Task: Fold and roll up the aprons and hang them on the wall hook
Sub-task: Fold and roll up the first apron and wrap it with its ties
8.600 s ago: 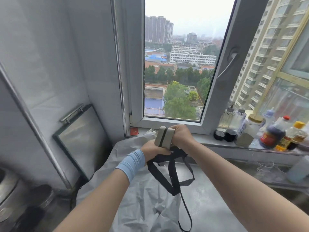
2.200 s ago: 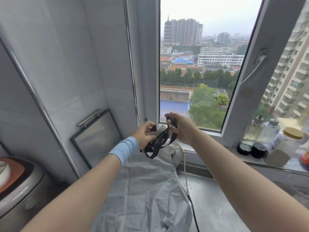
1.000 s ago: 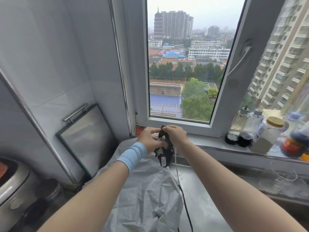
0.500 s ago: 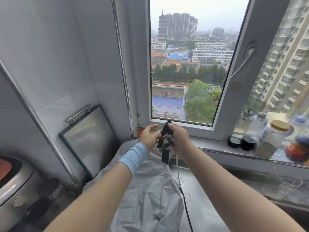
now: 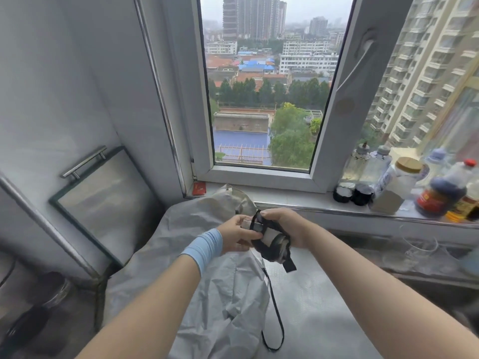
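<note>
A small rolled apron (image 5: pixel 270 240), pale fabric wound with black straps (image 5: pixel 274 301), sits just below frame centre, gripped between both hands. A second apron (image 5: pixel 207 275), thin, grey and crinkled, lies spread on the textured metal surface (image 5: pixel 318 307) beneath, running from 12 toward 6 o'clock; a thin black strap loops off it at 5 o'clock.

At 3 o'clock the windowsill (image 5: pixel 298 198) carries clear bottles (image 5: pixel 373 164), two black-capped jars (image 5: pixel 352 194), a wood-lidded jar (image 5: pixel 396 185) part full of pale powder, and a red-capped bottle (image 5: pixel 443 193) of dark sauce. At 9 o'clock a framed glass panel (image 5: pixel 103 203) with a steel bar handle leans on the tiled wall.

The left hand (image 5: pixel 239 235), a light blue cuff at its wrist, pinches the roll's left end, thumb on top. The right hand (image 5: pixel 290 226) curls closed over the roll from above, fingers wrapping its right side. Both forearms reach forward.
</note>
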Demonstrator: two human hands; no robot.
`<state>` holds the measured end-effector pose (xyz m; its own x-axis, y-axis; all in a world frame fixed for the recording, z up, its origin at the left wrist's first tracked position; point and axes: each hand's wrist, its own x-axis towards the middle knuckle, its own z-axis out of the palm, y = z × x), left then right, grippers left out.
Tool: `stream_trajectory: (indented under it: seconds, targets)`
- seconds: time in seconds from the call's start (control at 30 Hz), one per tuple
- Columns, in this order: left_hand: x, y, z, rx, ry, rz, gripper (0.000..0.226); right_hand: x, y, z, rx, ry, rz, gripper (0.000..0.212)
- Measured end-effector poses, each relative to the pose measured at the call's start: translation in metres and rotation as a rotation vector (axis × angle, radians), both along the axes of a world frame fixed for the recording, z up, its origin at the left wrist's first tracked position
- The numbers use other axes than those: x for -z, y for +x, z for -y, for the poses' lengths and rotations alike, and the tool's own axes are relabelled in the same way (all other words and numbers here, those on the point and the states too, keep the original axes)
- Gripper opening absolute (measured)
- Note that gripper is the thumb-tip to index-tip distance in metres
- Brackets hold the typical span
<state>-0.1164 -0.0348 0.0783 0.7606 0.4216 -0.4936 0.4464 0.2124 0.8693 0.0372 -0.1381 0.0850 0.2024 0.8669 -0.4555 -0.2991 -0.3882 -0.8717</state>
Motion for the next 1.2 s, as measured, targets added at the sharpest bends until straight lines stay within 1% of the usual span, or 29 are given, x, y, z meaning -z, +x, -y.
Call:
stream_trajectory:
  seconds: [0.07, 0.1, 0.13, 0.2, 0.27, 0.37, 0.5, 0.53, 0.6, 0.63, 0.67, 0.7, 0.77, 0.83, 0.9, 1.0, 1.07, 1.13, 1.2]
  targets:
    - [0.026, 0.006, 0.023, 0.052, 0.033, -0.092, 0.034, 0.032, 0.007, 0.019, -0.007, -0.081, 0.058, 0.018]
    - [0.041, 0.010, 0.034, 0.082, 0.038, -0.147, 0.033, 0.049, 0.010, 0.028, -0.006, -0.117, 0.092, 0.016]
    - [0.060, 0.015, 0.046, 0.113, 0.049, -0.205, 0.040, 0.068, 0.013, 0.040, -0.014, -0.155, 0.126, 0.014]
    - [0.090, 0.019, 0.065, 0.122, 0.076, -0.272, 0.057, 0.096, 0.013, 0.060, -0.039, -0.245, 0.201, 0.017]
    - [0.120, 0.027, 0.087, 0.104, 0.112, -0.267, 0.057, 0.125, 0.016, 0.081, -0.029, -0.326, 0.230, 0.023]
    - [0.162, 0.035, 0.115, 0.065, 0.176, -0.263, 0.056, 0.160, 0.012, 0.104, 0.058, -0.338, 0.227, 0.026]
    - [0.204, 0.039, 0.144, 0.152, 0.403, -0.449, 0.063, 0.200, 0.003, 0.121, 0.171, -0.329, 0.268, 0.029]
    - [0.208, 0.039, 0.150, 0.176, 0.492, -0.493, 0.062, 0.207, 0.000, 0.124, 0.184, -0.323, 0.280, 0.030]
    - [0.214, 0.040, 0.158, 0.174, 0.717, -0.524, 0.061, 0.216, -0.007, 0.126, 0.192, -0.299, 0.327, 0.028]
    - [0.214, 0.040, 0.160, 0.150, 0.819, -0.496, 0.063, 0.219, -0.009, 0.126, 0.186, -0.274, 0.351, 0.028]
    - [0.216, 0.040, 0.161, 0.119, 0.866, -0.430, 0.064, 0.221, -0.012, 0.126, 0.181, -0.251, 0.371, 0.029]
    - [0.216, 0.040, 0.161, 0.095, 0.866, -0.334, 0.064, 0.223, -0.013, 0.126, 0.176, -0.226, 0.378, 0.029]
    - [0.214, 0.039, 0.162, 0.077, 0.795, -0.153, 0.057, 0.224, -0.013, 0.128, 0.173, -0.210, 0.379, 0.030]
    - [0.213, 0.039, 0.164, 0.035, 0.772, -0.045, 0.048, 0.227, -0.012, 0.131, 0.192, -0.223, 0.352, 0.034]
    - [0.217, 0.039, 0.166, -0.021, 0.777, 0.021, 0.042, 0.227, -0.010, 0.132, 0.250, -0.246, 0.285, 0.039]
    - [0.223, 0.040, 0.166, -0.114, 0.760, 0.017, 0.032, 0.228, -0.005, 0.135, 0.333, -0.249, 0.199, 0.045]
    - [0.224, 0.042, 0.167, -0.148, 0.725, 0.001, 0.027, 0.227, -0.001, 0.137, 0.337, -0.238, 0.168, 0.039]
    - [0.223, 0.043, 0.166, -0.187, 0.660, -0.018, 0.021, 0.227, 0.001, 0.137, 0.286, -0.252, 0.227, 0.029]
    - [0.222, 0.044, 0.164, -0.214, 0.648, -0.062, 0.014, 0.226, 0.000, 0.139, 0.237, -0.285, 0.403, 0.010]
